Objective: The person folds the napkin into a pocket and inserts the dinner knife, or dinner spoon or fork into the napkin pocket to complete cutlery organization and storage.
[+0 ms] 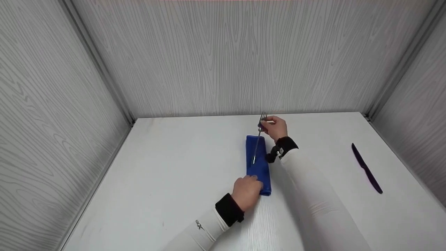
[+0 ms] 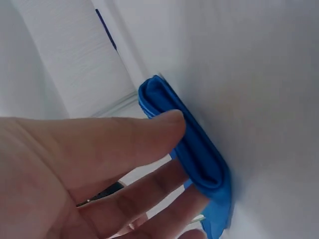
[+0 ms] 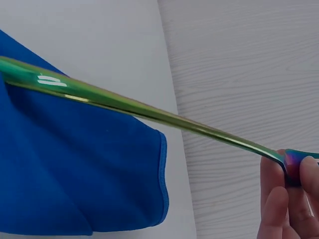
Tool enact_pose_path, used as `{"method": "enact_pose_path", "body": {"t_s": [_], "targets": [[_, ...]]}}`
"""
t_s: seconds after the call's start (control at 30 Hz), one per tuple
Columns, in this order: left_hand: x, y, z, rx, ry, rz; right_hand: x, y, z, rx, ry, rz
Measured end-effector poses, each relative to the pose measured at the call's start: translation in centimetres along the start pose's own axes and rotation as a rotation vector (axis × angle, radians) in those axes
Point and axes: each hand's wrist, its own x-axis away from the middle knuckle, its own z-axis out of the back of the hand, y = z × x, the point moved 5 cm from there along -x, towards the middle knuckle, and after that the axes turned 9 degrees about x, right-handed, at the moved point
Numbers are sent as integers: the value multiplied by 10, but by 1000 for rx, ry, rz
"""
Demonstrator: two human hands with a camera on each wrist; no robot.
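Note:
A blue cloth napkin (image 1: 258, 170), folded into a long narrow strip, lies on the white table. My left hand (image 1: 246, 192) holds its near end. The left wrist view shows the thumb (image 2: 149, 137) against the layered end fold, while the other fingers reach over the far side. My right hand (image 1: 276, 128) pinches a shiny metal fork (image 1: 256, 148) at the neck just below the tines. Its green-gold handle (image 3: 129, 107) slants over the napkin, pointing back toward the left hand. In the right wrist view, the fingertips partly cover the fork's head.
A dark knife (image 1: 366, 168) lies slantwise on the table to the right of my right forearm. Grey wood-grain panels (image 1: 223, 59) enclose the white table (image 1: 181, 157) at the back and on both sides.

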Motion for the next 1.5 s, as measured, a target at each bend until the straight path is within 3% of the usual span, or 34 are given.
{"method": "enact_pose_path", "body": {"t_s": [0.47, 0.8, 1.13, 1.5], "targets": [[1, -8, 0, 98, 25, 65, 6, 28, -19, 55, -201, -129], [1, -7, -1, -8, 71, 49, 19, 42, -36, 290, -322, -99], [2, -11, 0, -18, 79, 49, 27, 45, -45, 255, -439, -130], [2, -13, -3, -63, 79, 66, 33, 47, -50, 357, -406, -83]]}}
